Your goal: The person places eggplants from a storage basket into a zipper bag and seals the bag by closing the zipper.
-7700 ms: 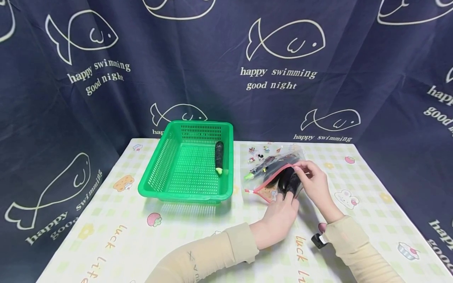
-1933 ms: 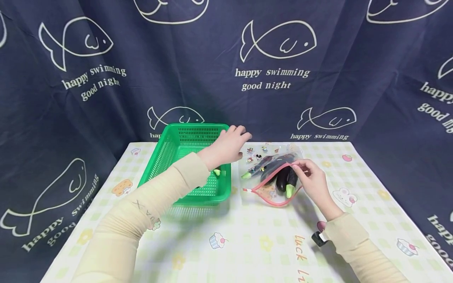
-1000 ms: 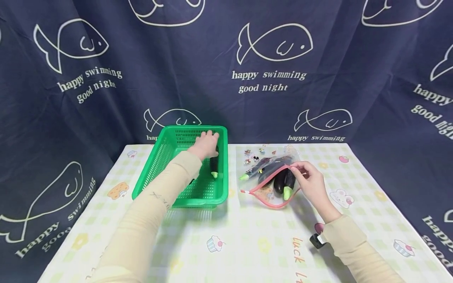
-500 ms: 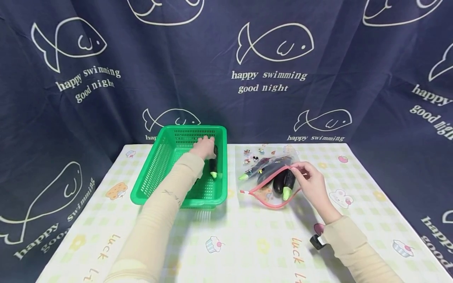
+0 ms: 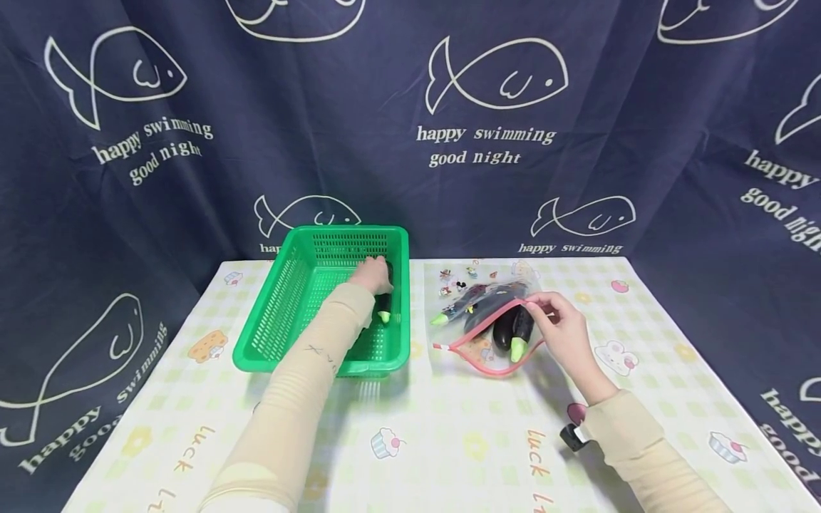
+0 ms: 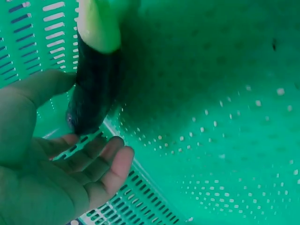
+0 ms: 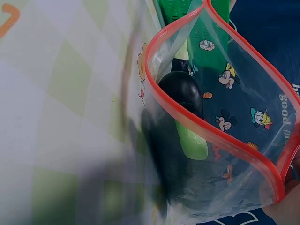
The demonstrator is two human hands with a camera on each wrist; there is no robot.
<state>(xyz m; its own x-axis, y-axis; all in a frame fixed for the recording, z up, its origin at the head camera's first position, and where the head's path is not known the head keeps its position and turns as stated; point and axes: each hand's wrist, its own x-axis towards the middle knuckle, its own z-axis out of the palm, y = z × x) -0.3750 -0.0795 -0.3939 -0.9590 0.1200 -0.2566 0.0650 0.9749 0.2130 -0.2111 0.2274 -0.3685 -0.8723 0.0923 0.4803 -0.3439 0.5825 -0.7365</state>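
Observation:
My left hand (image 5: 372,275) reaches into the green basket (image 5: 259,313), over a dark eggplant (image 5: 385,306) with a pale green stem end. Seen from the left wrist, the thumb lies against the side of the eggplant (image 6: 96,89), while the loosely bent fingers (image 6: 123,164) are spread around its far end, not closed on it. My right hand (image 5: 567,338) pinches the red-edged mouth of a clear zip bag (image 5: 442,363) printed with cartoon figures. Several eggplants lie inside the bag, one (image 7: 180,91) dark and rounded near the gaping mouth.
A table with a checked, pastel-printed cloth (image 5: 449,456) carries the basket on the left and the bag to its right. Behind stands a dark blue curtain (image 5: 385,164) with fish drawings. A small black device (image 5: 573,437) sits at the right cuff.
My left hand has gone from the bag over the basket's right rim, then lower inside onto the eggplant. Another eggplant now lies in the bag's mouth. The right hand keeps its pinch.

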